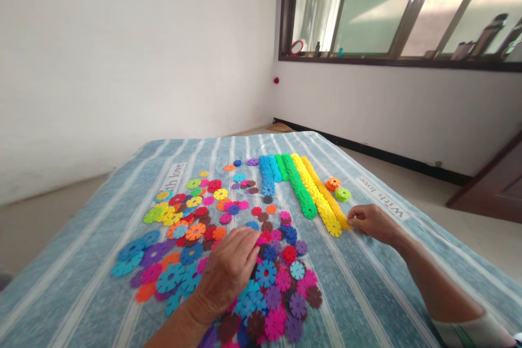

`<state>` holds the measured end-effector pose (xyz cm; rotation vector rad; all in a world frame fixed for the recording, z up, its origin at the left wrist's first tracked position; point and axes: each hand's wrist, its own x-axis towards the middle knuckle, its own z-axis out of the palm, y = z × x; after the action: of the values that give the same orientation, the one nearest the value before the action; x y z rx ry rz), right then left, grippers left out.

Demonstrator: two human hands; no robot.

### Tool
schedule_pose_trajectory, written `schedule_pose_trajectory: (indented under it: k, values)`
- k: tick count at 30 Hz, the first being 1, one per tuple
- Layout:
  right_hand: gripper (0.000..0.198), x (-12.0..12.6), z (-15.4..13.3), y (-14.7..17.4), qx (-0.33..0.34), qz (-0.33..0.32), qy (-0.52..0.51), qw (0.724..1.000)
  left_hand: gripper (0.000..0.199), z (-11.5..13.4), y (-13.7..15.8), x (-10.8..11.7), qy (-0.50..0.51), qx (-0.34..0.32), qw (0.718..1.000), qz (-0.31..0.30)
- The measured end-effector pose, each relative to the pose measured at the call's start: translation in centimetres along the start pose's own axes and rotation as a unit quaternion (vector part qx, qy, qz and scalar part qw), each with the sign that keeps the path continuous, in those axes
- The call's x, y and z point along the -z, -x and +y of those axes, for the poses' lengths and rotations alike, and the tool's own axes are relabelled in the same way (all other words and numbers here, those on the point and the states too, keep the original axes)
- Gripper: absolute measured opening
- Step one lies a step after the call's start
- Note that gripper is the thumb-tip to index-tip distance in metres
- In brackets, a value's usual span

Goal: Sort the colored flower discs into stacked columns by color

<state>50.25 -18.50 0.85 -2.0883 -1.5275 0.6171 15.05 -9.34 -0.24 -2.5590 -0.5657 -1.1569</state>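
A loose pile of notched plastic discs (267, 273) in many colours, flower-like with slots round their edges, covers the near middle of the cloth. My left hand (233, 256) reaches over this pile, fingers curled together; whatever is under its fingertips is hidden. Beyond it lie rows of overlapping discs: a blue row (267, 176), a green row (299, 187) and a wide yellow row (318, 196). Along the right side runs a narrower yellow row (326, 191). My right hand (373, 223) pinches at its near end, thumb and fingertips closed against a yellow disc (345, 222).
Orange discs (333, 184) and lime-green discs (343, 194) sit in small stacks right of the rows. A striped blue cloth (359, 293) covers the table or bed. White walls stand behind, with a window (379, 5) and bottles (489, 35) on its sill.
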Motion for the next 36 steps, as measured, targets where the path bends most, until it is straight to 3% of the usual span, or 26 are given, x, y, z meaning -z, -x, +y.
schedule_pose_trajectory:
  k: [13,19,30,36]
  values:
    - [0.022,-0.3,0.2,0.0,0.005,0.048,0.015,0.999,0.016,0.0,0.2,0.0,0.022,0.007,1.000,-0.021]
    - [0.026,-0.5,-2.1,0.9,0.036,0.071,0.004,0.997,0.017,-0.5,0.0,0.4,0.038,0.038,0.998,-0.021]
    - [0.020,-7.4,-12.8,1.0,0.247,-0.050,-0.010,0.968,0.016,-5.0,0.9,2.1,0.001,0.159,0.987,-0.036]
    - [0.024,-11.2,-13.8,1.3,0.298,-0.044,0.005,0.954,0.014,-4.5,1.1,2.4,0.057,0.167,0.981,-0.078]
